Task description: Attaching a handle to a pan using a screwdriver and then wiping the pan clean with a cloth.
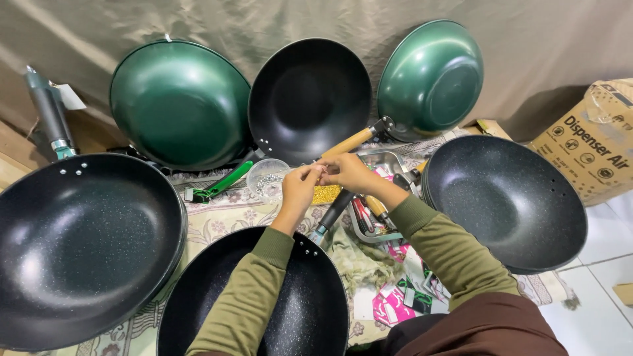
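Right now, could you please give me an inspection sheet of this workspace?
Surface: floral cloth on the floor.
Job's things: a small part, too small to identify, pinched between both hands above a clear bowl of small metal pieces.
Clutter: black woks, green woks, metal tray with handles, pink packets.
Grips: left hand and right hand meet fingertip to fingertip.
Cables: nothing seen.
Surroundings: beige backdrop, cardboard box, white tiles.

Before us, our left hand (298, 191) and right hand (347, 173) meet fingertip to fingertip above a small clear plastic cup of metal bits (266, 178). A black speckled wok (264, 303) lies beneath our forearms, a second (79, 244) at left, a third (508, 198) at right. Behind, three pans lean on the cloth backdrop: a green one (179, 102), a black one (308, 95) and another green one (430, 76). A cardboard box (590, 142) stands far right.
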